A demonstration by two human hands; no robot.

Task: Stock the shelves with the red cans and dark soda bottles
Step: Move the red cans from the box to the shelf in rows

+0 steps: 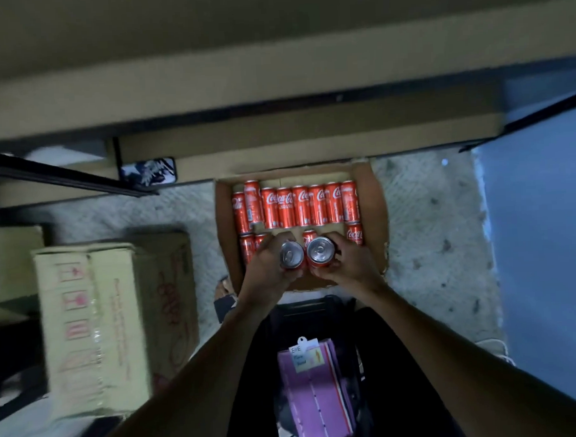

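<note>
An open cardboard tray (372, 211) lies on the speckled floor (429, 228), just below the front edge of the shelf unit (241, 88).

Contents of the tray:
- A full back row of red cans (301, 206), standing side by side.
- A partial front row, with a can at the left end (247, 248) and a can at the right end (355, 233).

The left hand (266, 272) has its fingers wrapped round one red can (291, 255). The right hand (353, 265) grasps a second red can (320, 251). Both held cans are upright with their tops showing, side by side over the tray's near part.

A closed cardboard carton (113, 325) stands to the left of the tray. Its contents are hidden.
</note>
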